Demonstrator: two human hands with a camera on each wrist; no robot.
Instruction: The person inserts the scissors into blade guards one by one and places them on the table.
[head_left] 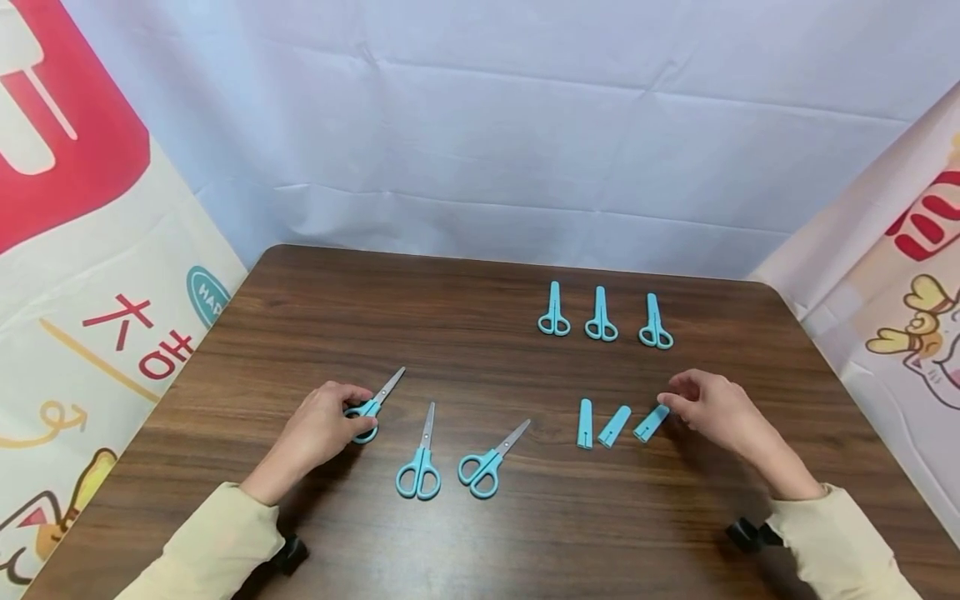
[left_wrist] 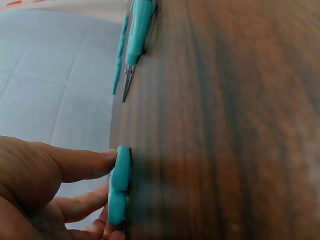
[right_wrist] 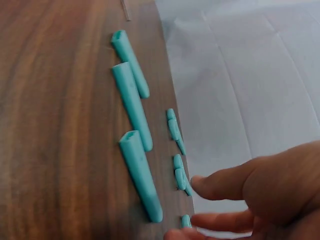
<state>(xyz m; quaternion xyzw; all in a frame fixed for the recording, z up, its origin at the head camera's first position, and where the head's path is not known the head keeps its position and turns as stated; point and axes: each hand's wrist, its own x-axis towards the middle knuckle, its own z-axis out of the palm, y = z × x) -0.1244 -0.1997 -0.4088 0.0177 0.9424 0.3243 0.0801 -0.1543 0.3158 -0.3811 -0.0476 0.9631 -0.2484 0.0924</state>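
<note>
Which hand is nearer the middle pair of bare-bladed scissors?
Left. The left hand grips the scissors left of the middle pair; the right hand is farther right, by a loose cover.

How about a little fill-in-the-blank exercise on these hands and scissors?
1. The person's ____ hand holds bare scissors by the handles.
2. The loose covers lie nearer the ____ hand.
3. Farther back than those covers lie ____ pairs of covered scissors.

Missing words: left; right; three.
</note>
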